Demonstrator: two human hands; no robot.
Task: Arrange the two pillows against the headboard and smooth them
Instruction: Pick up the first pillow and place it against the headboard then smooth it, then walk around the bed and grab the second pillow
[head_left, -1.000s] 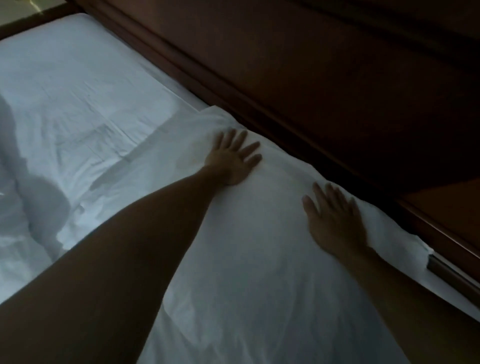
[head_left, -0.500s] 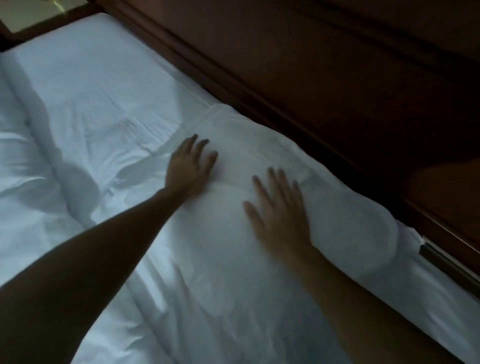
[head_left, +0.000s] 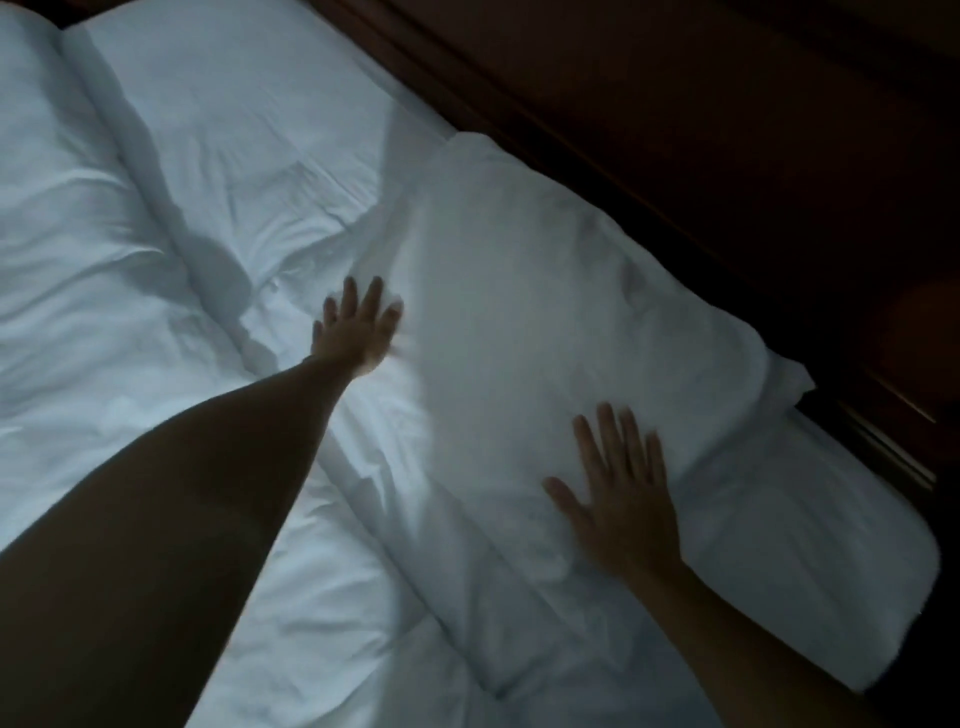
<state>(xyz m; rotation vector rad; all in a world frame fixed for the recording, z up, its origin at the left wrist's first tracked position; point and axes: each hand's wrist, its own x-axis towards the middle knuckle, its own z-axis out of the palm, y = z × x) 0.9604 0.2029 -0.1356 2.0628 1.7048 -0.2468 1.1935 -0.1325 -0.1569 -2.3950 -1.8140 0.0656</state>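
Note:
A white pillow (head_left: 545, 291) lies lengthwise along the dark wooden headboard (head_left: 701, 135) on the right side of the bed. My left hand (head_left: 356, 332) rests flat with fingers spread at the pillow's near left edge, where it meets the wrinkled sheet. My right hand (head_left: 621, 499) presses flat on the pillow's near right part, fingers apart. Neither hand grips anything. A flat white area (head_left: 244, 109) lies further left along the headboard; I cannot tell whether it is the second pillow or the sheet.
A rumpled white duvet (head_left: 78, 270) covers the left of the bed, with a fold ridge running toward me. The mattress corner (head_left: 810, 551) shows under the pillow's right end. A dark wooden ledge (head_left: 893, 410) runs beside it. The room is dim.
Both hands have slid across the pillow and moved apart: the left to its near left edge, the right toward its near right end. My view has pulled back and shows more of the bed.

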